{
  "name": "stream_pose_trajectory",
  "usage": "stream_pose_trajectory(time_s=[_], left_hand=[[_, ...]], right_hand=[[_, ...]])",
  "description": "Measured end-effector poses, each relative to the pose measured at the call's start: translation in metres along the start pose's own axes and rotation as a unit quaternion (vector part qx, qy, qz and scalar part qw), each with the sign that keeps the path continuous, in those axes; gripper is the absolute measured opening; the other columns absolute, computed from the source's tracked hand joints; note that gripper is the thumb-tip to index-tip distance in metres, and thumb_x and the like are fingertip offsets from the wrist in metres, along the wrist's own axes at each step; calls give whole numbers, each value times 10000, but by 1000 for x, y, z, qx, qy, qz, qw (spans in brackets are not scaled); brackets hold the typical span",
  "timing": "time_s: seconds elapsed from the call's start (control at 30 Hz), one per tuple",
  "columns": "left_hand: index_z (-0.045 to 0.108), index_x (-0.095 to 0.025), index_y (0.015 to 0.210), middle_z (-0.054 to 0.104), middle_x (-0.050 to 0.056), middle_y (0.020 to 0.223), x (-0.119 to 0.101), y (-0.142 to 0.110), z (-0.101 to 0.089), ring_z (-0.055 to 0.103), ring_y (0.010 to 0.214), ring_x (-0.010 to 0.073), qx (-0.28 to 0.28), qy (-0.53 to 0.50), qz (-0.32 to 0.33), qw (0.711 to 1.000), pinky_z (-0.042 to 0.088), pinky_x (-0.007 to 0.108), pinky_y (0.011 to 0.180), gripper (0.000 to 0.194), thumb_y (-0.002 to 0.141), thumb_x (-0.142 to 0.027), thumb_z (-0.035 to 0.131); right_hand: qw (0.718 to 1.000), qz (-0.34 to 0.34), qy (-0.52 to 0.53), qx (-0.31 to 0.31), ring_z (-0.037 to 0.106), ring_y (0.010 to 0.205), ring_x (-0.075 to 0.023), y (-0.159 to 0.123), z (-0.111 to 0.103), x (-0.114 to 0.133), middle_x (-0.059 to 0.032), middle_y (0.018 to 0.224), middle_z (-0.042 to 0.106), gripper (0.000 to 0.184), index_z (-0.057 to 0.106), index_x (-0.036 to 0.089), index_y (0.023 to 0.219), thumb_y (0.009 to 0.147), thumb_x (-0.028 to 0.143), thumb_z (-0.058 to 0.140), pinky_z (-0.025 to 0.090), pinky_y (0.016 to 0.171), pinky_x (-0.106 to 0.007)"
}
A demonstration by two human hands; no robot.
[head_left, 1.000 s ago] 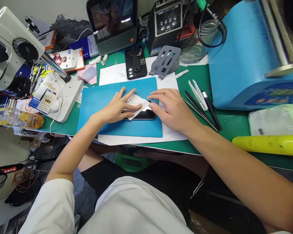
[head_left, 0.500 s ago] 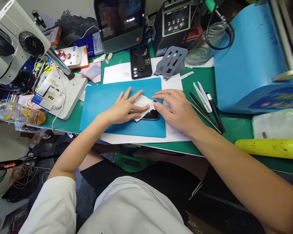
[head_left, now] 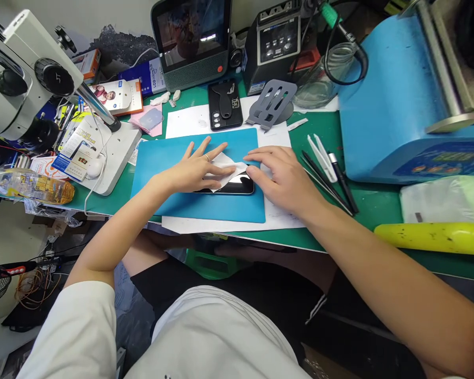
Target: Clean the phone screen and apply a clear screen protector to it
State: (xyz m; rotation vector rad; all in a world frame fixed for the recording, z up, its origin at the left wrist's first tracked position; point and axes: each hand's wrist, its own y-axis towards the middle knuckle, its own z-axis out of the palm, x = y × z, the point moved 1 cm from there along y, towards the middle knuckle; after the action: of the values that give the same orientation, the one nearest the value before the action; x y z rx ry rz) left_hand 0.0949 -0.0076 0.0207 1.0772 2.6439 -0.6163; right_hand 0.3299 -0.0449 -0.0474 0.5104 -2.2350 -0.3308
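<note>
A black smartphone point(head_left: 240, 185) lies flat on a blue mat point(head_left: 174, 209), its glossy face partly covered by a white wipe point(head_left: 223, 162). Across the wipe rests my left hand point(head_left: 193, 171), palm down with fingers spread, the index finger and thumb pressing the wipe to the phone. A ring is on one of its fingers. My right hand point(head_left: 282, 176) is at the phone's right end, fingers stretched out and apart from the thumb. That thumb touches the phone's upper right corner. The phone's left part is hidden under my left hand and the wipe.
Tweezers point(head_left: 324, 158) and a black pen-like tool point(head_left: 343, 181) lie right of the mat. Behind it are a black phone case point(head_left: 225, 105) and a grey slotted stand point(head_left: 272, 102). A microscope point(head_left: 55, 79) stands left, a blue machine point(head_left: 391, 105) right. A yellow object point(head_left: 434, 238) lies at the front right.
My left hand has slid left along the phone with the wipe, and more of the dark screen shows. My right hand keeps its place at the phone's corner. The camera view shifted slightly.
</note>
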Motion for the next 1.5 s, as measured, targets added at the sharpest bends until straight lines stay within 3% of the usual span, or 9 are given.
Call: stream_pose_trajectory(time_s=[0.2,0.47,0.7,0.83,1.03,1.17,1.3,1.5], left_hand=[[615,-438,1466,120,-67,1781,-9,-3,9,-76,1633,438,0,1,7,1000,1,792,1255,449,1027,-348,630],[613,-426,1470,128,-41,1782,7,1,3,-69,1630,452,-14,-25,-30,999,-15,796,1245,486,996,-354,693],[605,-416,1484,131,-24,1785,-8,-4,11,-62,1633,452,-9,-8,-8,1000,-10,791,1250,465,1022,-383,645],[582,-416,1505,125,-19,1787,1,0,9,-58,1633,462,-18,-29,-22,999,-25,797,1238,504,1007,-407,666],[617,-430,1468,38,-79,1790,14,-7,-6,-144,1630,433,-28,-53,-101,993,-80,737,1257,464,1006,-434,650],[530,-416,1546,11,-49,1793,9,-16,-5,-135,1631,436,-34,-68,-176,981,-31,724,1273,561,995,-444,633],[489,-392,1582,0,-16,1796,4,-5,-3,-139,1624,451,-38,-78,-233,969,-23,695,1288,690,931,-504,689],[399,-364,1637,-3,-7,1797,-6,14,-1,-166,1619,451,-54,-75,-259,961,-58,689,1286,819,888,-499,702]], right_hand=[[1000,-5,-2,5,612,1247,-364,-1,0,-1,-102,1218,722,275,717,319,1195,1004,382,530,458,1105,-626],[1000,-2,-6,-2,631,1233,-358,0,-1,-2,-110,1217,731,269,721,294,1175,1004,389,536,471,1096,-606],[1000,1,2,-1,623,1235,-357,1,0,-1,-107,1210,727,262,719,304,1175,1005,391,540,462,1106,-610],[1000,5,-2,1,621,1232,-352,2,0,-3,-104,1208,730,268,723,296,1169,1007,402,536,469,1098,-605],[1000,5,9,-3,637,1216,-345,5,-1,-4,-115,1213,736,284,724,260,1164,1005,387,526,472,1094,-597],[1000,10,16,6,620,1242,-346,6,0,-2,-123,1234,728,295,725,250,1171,1009,385,519,477,1095,-585],[1000,14,12,9,612,1249,-350,5,0,-1,-122,1237,724,296,725,254,1170,1013,397,518,476,1097,-585],[1000,10,12,8,609,1251,-347,4,0,-2,-116,1237,724,289,724,265,1172,1009,398,525,470,1104,-589]])
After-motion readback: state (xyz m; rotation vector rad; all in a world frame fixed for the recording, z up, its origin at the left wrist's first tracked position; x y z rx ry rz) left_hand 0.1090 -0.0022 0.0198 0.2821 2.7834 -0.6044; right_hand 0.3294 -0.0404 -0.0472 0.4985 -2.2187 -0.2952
